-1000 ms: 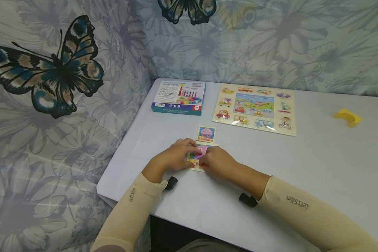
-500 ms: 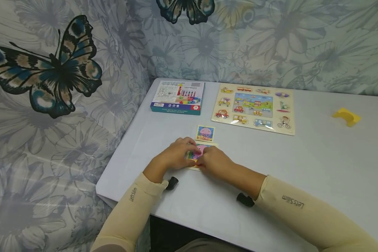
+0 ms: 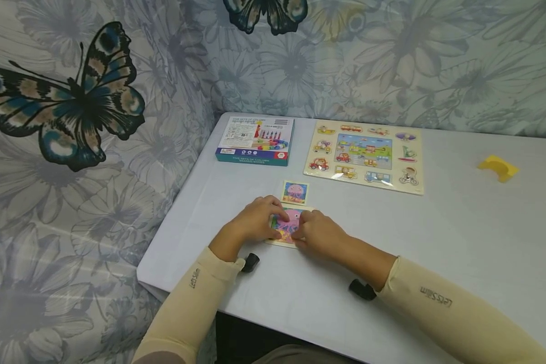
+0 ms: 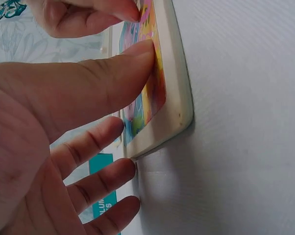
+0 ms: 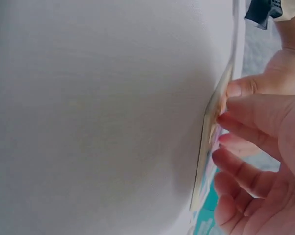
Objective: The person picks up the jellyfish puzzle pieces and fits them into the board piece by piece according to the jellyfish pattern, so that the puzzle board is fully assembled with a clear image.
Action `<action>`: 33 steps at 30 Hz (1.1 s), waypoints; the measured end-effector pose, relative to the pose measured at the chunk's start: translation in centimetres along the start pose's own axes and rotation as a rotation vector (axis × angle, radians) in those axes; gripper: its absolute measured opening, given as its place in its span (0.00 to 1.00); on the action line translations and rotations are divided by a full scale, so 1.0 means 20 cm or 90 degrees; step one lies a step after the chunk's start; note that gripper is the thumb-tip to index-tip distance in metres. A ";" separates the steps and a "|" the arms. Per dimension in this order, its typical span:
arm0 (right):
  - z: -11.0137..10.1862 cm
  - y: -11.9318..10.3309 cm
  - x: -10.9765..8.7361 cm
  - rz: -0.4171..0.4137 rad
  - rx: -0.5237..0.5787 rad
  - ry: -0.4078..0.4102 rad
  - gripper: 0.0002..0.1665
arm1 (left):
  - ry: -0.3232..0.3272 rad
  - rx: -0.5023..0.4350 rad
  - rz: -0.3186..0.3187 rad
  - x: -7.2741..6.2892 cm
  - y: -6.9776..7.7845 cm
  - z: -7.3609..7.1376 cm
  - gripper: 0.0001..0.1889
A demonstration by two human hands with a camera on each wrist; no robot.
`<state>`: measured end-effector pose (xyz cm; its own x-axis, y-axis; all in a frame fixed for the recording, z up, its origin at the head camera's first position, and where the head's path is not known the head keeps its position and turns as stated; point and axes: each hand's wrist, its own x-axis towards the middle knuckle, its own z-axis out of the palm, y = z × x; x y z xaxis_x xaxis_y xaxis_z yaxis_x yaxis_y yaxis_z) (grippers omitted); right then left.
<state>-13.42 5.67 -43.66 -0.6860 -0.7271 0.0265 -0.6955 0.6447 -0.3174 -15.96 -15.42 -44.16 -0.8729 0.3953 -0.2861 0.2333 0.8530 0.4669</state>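
Observation:
A small board puzzle (image 3: 287, 242) with a pink sea-creature picture lies flat near the table's left front. My left hand (image 3: 257, 221) is at its left side, thumb (image 4: 137, 63) resting on the picture near the front edge. Its other fingers spread beside the board in the left wrist view. From the right, my right hand (image 3: 322, 233) touches the picture with thumb and fingertips; in the right wrist view its fingers (image 5: 248, 171) bend loosely over the board's edge. A small matching picture card (image 3: 295, 192) lies just behind the board.
A box of beads (image 3: 255, 141) stands at the back left. Right of it lies a larger wooden puzzle (image 3: 361, 169) with vehicle pictures around its border. A yellow arched block (image 3: 499, 168) is far right. Patterned cloth hangs behind and left of the table.
My right hand shifts slightly left, then back right, so more of the pink picture shows now. My left hand stays nearly in place, and the view drifts slightly.

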 end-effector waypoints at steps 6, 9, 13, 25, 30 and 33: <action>-0.05 0.05 -0.09 0.096 0.018 -0.063 0.20 | -0.003 0.003 -0.008 0.01 0.01 0.01 0.21; -0.08 0.10 -0.19 0.147 0.020 -0.073 0.25 | -0.013 0.005 -0.001 0.01 0.00 0.01 0.21; -0.13 0.17 -0.35 0.207 0.023 -0.077 0.29 | -0.029 0.020 0.025 0.00 0.00 0.00 0.21; -0.13 0.28 -0.74 0.261 0.041 -0.068 0.30 | -0.056 0.065 0.116 0.01 0.06 0.02 0.22; -0.10 0.29 -0.78 0.267 0.058 -0.040 0.26 | -0.079 0.084 0.114 0.03 0.08 0.03 0.24; -0.09 0.28 -0.79 0.268 0.066 -0.032 0.23 | -0.087 0.080 0.097 0.03 0.09 0.03 0.25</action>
<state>-6.91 21.32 -44.10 -0.8922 -0.4182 -0.1707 -0.3304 0.8619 -0.3846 -15.84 -13.43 -43.96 -0.7593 0.5579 -0.3350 0.4169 0.8123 0.4080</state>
